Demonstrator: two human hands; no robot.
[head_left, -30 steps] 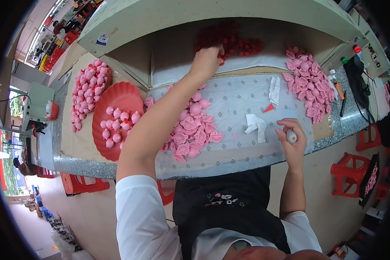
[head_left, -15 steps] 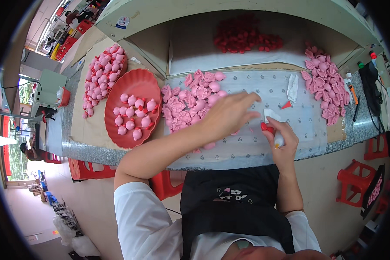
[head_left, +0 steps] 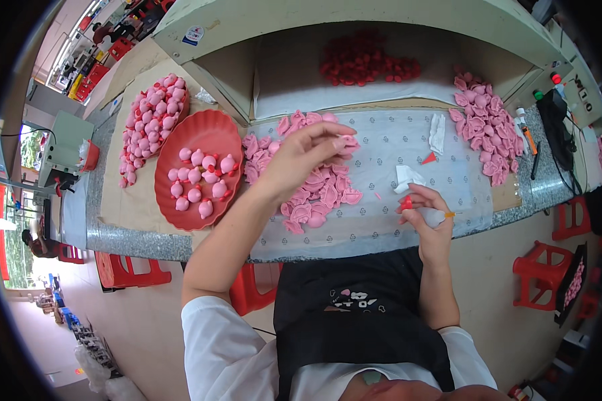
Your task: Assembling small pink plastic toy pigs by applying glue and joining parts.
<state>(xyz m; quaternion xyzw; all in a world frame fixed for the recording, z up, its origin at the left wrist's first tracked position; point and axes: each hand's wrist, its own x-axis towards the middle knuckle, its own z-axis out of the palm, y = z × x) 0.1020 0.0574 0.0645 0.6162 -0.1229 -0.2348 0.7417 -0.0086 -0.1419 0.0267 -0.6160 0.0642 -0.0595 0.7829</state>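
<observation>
Right of the scalloped tray (head_left: 202, 128), the left hand (head_left: 302, 159) pinches a ruffled pink piece (head_left: 348, 146); farther right, the right hand (head_left: 435, 230) pinches a red piece (head_left: 407, 202), clasping a white bottle (head_left: 432, 216).

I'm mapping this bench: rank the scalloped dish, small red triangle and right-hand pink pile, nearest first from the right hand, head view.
1. Small red triangle: just beyond the right hand.
2. Right-hand pink pile: farther right.
3. Scalloped dish: far left.

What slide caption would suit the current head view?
Left hand pinching a pink ruffled piece, right hand holding a small red piece and whitish bottle; scalloped red dish at left.
</observation>
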